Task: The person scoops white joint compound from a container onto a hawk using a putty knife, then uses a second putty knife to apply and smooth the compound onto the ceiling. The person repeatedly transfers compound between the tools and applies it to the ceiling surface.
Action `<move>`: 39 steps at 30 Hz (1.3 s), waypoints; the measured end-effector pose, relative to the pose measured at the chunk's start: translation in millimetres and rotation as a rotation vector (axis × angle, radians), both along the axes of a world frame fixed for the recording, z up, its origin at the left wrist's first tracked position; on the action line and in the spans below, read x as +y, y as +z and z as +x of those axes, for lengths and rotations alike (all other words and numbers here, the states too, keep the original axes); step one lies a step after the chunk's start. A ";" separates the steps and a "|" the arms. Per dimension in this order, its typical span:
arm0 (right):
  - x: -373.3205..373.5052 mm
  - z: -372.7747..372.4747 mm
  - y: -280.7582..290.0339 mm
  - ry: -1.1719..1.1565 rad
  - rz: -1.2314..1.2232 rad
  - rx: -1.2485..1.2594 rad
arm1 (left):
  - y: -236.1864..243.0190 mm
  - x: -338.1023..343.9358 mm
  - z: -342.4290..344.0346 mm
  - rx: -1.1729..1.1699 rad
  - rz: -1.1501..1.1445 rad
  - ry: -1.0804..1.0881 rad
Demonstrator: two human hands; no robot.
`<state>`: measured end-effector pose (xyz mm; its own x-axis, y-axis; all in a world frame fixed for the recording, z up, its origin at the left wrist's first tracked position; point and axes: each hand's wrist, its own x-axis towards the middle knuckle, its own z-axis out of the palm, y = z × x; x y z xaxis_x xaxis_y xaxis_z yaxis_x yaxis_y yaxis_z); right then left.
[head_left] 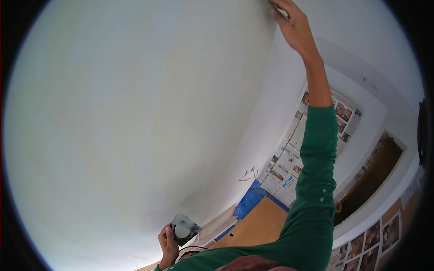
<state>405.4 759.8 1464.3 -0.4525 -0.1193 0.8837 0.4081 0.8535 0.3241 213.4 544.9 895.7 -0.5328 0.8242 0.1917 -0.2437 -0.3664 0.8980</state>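
Square dark plate (184,228) with a pale patch sits low in view, the left hand's (169,246) grip clamped on its edge; a thin flat tool (283,13), partly hidden, is pinched in the raised right hand (296,32).

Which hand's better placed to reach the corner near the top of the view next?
Right, most likely: the right hand is raised near that corner, holding a thin flat tool. The left hand is low, well away, and occupied with a dark container.
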 end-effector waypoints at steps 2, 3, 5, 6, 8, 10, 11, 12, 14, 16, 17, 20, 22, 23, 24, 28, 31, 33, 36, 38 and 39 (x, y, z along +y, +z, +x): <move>8.0 -1.4 -25.2 -0.011 0.050 0.010 | -3.0 1.8 -5.7 0.030 -0.011 -0.026; 18.2 3.6 -37.7 -0.030 0.093 0.006 | -1.4 1.7 -5.1 0.023 -0.006 -0.048; 28.9 9.4 -64.9 -0.043 0.122 0.009 | 3.1 1.4 -4.5 0.013 0.000 -0.075; 27.1 8.5 -82.3 -0.045 0.111 0.012 | 2.6 1.7 -5.0 0.025 -0.001 -0.083; 21.5 5.7 -117.6 -0.046 0.063 0.025 | -0.2 1.2 -6.6 0.052 -0.005 -0.089; 12.9 -0.4 -151.6 -0.050 -0.006 0.035 | -9.5 4.2 -8.5 0.014 0.023 -0.100; 11.1 2.1 -167.7 -0.052 -0.023 0.035 | -13.9 5.6 -6.5 -0.004 0.034 -0.114; 10.5 -0.5 -185.6 -0.044 -0.034 0.027 | -16.1 6.2 -5.3 -0.040 0.055 -0.089; 7.0 -4.3 -222.7 -0.029 -0.054 0.010 | -18.1 9.9 -1.4 -0.112 0.097 -0.039; -4.0 -8.0 -251.8 -0.014 -0.101 -0.003 | -17.9 10.9 -4.9 -0.187 0.155 -0.116; -9.0 -8.0 -264.2 -0.004 -0.121 -0.014 | -7.3 15.1 -3.7 -0.245 0.185 -0.153; -20.3 10.7 -278.5 -0.071 -0.150 -0.062 | 55.5 23.1 9.6 -0.366 0.154 -0.303; -25.8 17.4 -283.3 -0.099 -0.139 -0.120 | 77.6 26.1 12.5 -0.430 0.189 -0.374; -37.0 21.8 -285.8 0.021 -0.208 -0.087 | 88.7 26.7 16.5 -0.466 0.216 -0.405; -54.8 23.6 -297.0 0.133 -0.281 -0.066 | 97.0 26.8 16.6 -0.515 0.190 -0.441; -115.2 34.9 -348.4 0.453 -0.190 -0.189 | 132.8 10.5 14.9 -0.616 0.122 -0.654; -131.1 30.9 -379.5 0.581 -0.054 -0.306 | 144.5 6.0 19.8 -0.563 0.092 -0.691; -127.4 32.5 -386.7 0.549 -0.010 -0.263 | 148.9 4.5 28.4 -0.504 0.080 -0.673; -86.6 46.5 -388.7 0.320 -0.075 -0.218 | 153.1 0.6 31.5 -0.426 0.086 -0.645; -71.2 58.3 -384.6 0.072 -0.002 -0.312 | 153.2 1.8 30.4 -0.403 0.091 -0.622; -70.6 64.3 -382.7 0.013 -0.030 -0.369 | 154.0 2.8 31.1 -0.402 0.110 -0.568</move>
<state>469.7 689.2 1081.6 -0.7401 -0.1035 0.6644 0.2575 0.8691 0.4223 244.5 547.7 1049.7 -0.0724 0.9830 0.1688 -0.7296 -0.1676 0.6631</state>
